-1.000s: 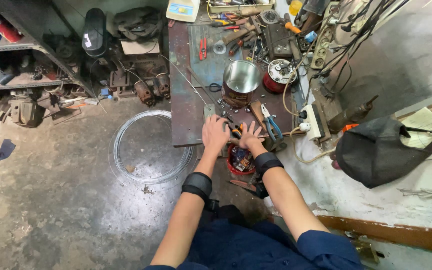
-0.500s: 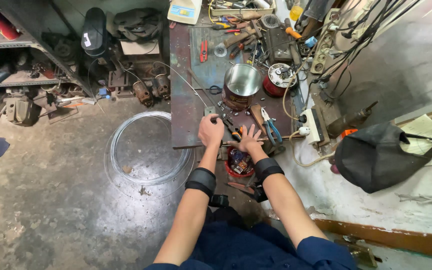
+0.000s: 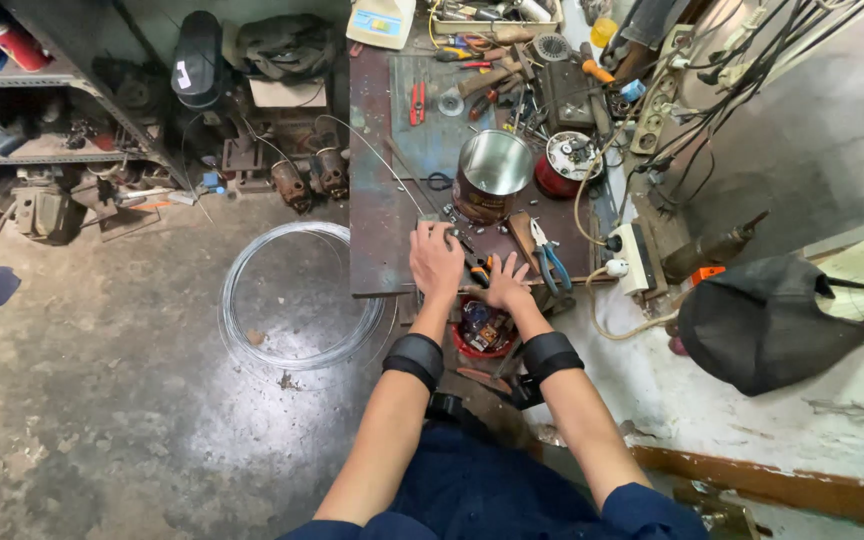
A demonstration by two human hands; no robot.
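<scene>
Both hands are down at the near edge of a rusty metal tabletop (image 3: 372, 180). The left hand (image 3: 436, 260) lies palm down, fingers curled over a small part I can't make out. The right hand (image 3: 505, 288) is spread flat just beside pliers with orange-and-black grips (image 3: 479, 270); can't tell if it's pinching them. A shiny metal pot (image 3: 492, 172) stands right behind, blue-handled pliers (image 3: 550, 260) to the right. A coil of wire (image 3: 297, 295) lies on the floor, left of the tabletop.
</scene>
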